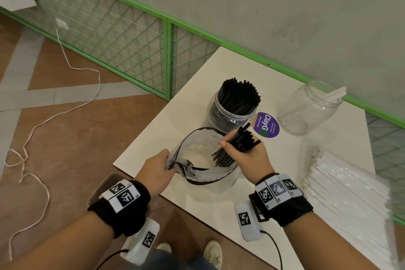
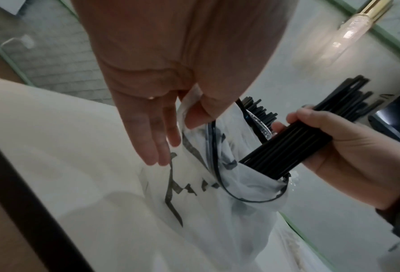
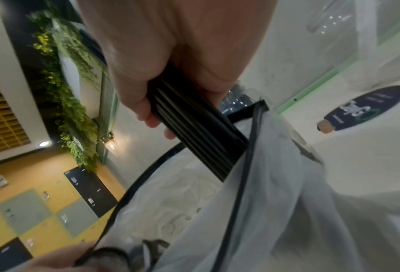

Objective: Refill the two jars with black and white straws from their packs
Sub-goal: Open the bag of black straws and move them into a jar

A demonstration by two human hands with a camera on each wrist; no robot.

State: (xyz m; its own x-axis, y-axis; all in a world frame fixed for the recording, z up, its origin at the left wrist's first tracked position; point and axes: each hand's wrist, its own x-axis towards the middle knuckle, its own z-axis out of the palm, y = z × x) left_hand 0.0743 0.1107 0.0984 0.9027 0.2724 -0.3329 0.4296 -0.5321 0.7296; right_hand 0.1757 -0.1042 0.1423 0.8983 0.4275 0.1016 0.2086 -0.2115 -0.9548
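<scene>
My right hand (image 1: pixel 243 151) grips a bundle of black straws (image 1: pixel 233 147), their lower ends still inside the mouth of a clear plastic pack (image 1: pixel 197 160) with a black rim. My left hand (image 1: pixel 157 166) pinches the pack's left edge and holds it open. In the left wrist view the left thumb and forefinger pinch the pack (image 2: pixel 217 184), and the straws (image 2: pixel 287 147) slant out of it. Behind stands a clear jar (image 1: pixel 230 114) packed with black straws. A second clear jar (image 1: pixel 306 109) at the back right holds a few white straws.
A pack of white straws (image 1: pixel 350 193) lies along the white table's (image 1: pixel 197 210) right side. A purple sticker (image 1: pixel 266 125) sits between the jars. A green mesh fence (image 1: pixel 131 50) and wall run behind. The table's left edge drops to the floor, where a white cord (image 1: pixel 43 125) trails.
</scene>
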